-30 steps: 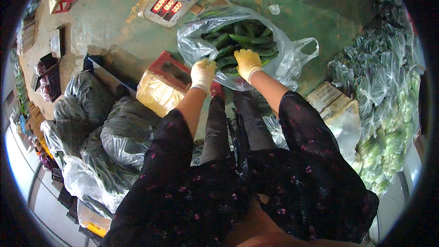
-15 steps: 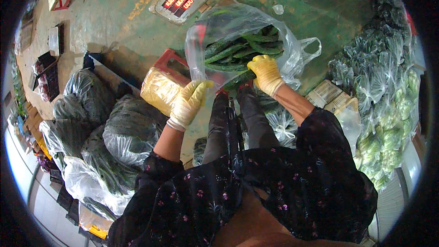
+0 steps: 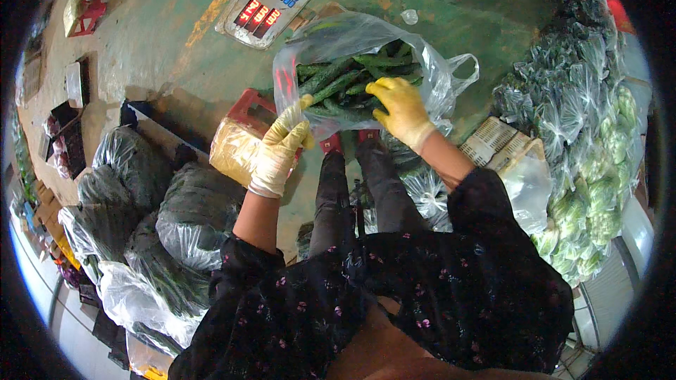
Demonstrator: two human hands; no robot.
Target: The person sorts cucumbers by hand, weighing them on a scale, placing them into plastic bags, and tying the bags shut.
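Note:
A clear plastic bag point(image 3: 436, 63) stands with its mouth wide, and several long, bumpy dark green cucumbers point(image 3: 338, 77) lie inside it. At its near left rim, my left hand point(image 3: 282, 151) in a pale yellow glove grips the plastic. My right hand point(image 3: 401, 109), in a yellow glove, is over the near right side of the bag beside the cucumbers. Its thumb stands apart from the bent fingers, and I see nothing held between them. Just beyond the bag is a scale's keypad panel point(image 3: 271, 3) with red lit digits.
Left of my legs sits a red crate point(image 3: 250, 105) with a wrapped yellowish bundle point(image 3: 236, 144) by it. Full bags of dark green vegetables point(image 3: 197, 204) pile up at lower left. At right lie bagged greens point(image 3: 588, 204) and a pale slatted crate point(image 3: 489, 141).
The cucumber that was in my right hand is out of it, and the fingers have loosened above the bag. My left hand still grips the bag's rim. The view has shifted slightly.

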